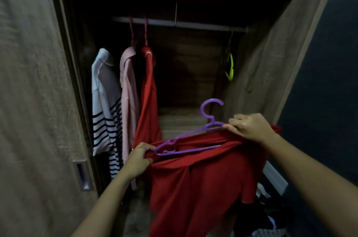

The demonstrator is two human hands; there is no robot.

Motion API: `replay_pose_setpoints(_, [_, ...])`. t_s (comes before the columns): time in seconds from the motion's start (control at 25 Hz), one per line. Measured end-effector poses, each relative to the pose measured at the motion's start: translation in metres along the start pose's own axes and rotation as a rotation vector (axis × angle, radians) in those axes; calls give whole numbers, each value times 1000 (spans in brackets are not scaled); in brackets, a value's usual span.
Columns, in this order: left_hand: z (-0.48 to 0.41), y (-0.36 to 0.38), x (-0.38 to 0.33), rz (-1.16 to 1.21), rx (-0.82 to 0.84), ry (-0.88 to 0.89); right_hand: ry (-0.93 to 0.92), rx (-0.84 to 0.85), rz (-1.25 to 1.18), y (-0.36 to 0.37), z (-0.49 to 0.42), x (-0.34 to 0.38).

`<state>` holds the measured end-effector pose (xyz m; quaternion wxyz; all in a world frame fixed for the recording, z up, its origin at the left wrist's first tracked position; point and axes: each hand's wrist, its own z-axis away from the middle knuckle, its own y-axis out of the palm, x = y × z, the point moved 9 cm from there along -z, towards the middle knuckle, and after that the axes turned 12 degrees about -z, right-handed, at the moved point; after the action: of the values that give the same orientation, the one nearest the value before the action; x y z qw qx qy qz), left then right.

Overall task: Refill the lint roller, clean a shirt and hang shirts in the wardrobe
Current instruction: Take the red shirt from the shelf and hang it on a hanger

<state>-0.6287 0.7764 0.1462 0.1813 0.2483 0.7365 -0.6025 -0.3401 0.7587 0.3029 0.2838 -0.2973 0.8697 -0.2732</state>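
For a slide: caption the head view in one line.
Left hand and right hand fit a red shirt onto a purple hanger at the wardrobe.

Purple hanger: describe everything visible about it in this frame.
Glossy moulded plastic by its look, the purple hanger has an open hook on top, a short neck, two sloping arms with notches near the left end, and a straight bottom bar. It is tilted, left end lower, in front of the open wardrobe, not on the rail. The right hand pinches its right end; the left hand grips the red shirt at its left end. The shirt's gathered opening wraps its lower part.
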Motion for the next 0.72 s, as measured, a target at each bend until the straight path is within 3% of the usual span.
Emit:
replay_pose_setpoints(0.16, [3, -49, -32, -194, -345, -74, -5, 66, 21, 11, -16, 26])
replay_pose_setpoints(0.28, [29, -61, -107, -352, -552, 264, 330, 48, -116, 12, -30, 13])
replay_pose_setpoints(0.36, [49, -46, -139, -417, -488, 534, 469, 62, -222, 14, -27, -3])
replay_pose_setpoints(0.4, [52, -51, -140, -400, -476, 562, 486, 67, -271, 13, -26, -7])
replay_pose_setpoints(0.52, [34, -103, -121, -365, -576, 363, 477, 65, -371, 5, -27, -13])
replay_pose_setpoints(0.64, [-2, -113, -108, -467, -311, 376, 496, 58, -406, -2, -35, -18])
replay_pose_setpoints(0.72, [-9, -120, -103, -260, -227, 430, 501, 86, -391, -8, -45, -20])
